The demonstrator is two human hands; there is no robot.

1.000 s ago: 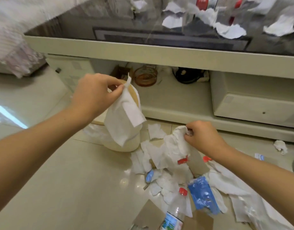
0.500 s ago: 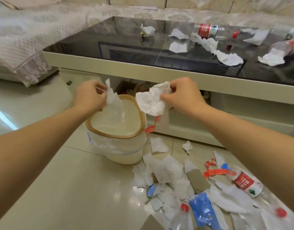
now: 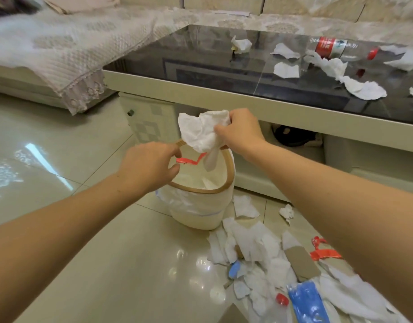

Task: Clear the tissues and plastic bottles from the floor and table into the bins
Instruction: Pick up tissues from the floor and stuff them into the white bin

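The left hand (image 3: 149, 166) hovers at the near-left edge of the bin (image 3: 200, 206), over its wooden rim, fingers loosely curled with thumb and forefinger close together; whether they actually pinch the red plastic strip (image 3: 189, 161) just beyond the fingertips I cannot tell. To its right and a little higher, the right hand (image 3: 241, 131) pinches a crumpled white tissue (image 3: 200, 134), which hangs above the bin's far rim, one tail drooping down inside the opening and the red strip trailing from under it toward the left hand

The risks, as I judge them: most of the wad sits over the far rim, not the middle of the opening, so a release here could let it catch on the rim or tip out behind the bin. The red strip could snag on the left fingers and drag the tissue sideways. Either hand might also knock the light bin over

Below the right forearm the floor pile (image 3: 259, 257) of tissues, a blue wrapper (image 3: 305, 301) and a red cap (image 3: 282, 300) is untouched. Beyond the right hand, on the bench (image 3: 200, 61), lie more tissues and a clear bottle (image 3: 336, 48) with a red label, so most of the clearing seems left to do
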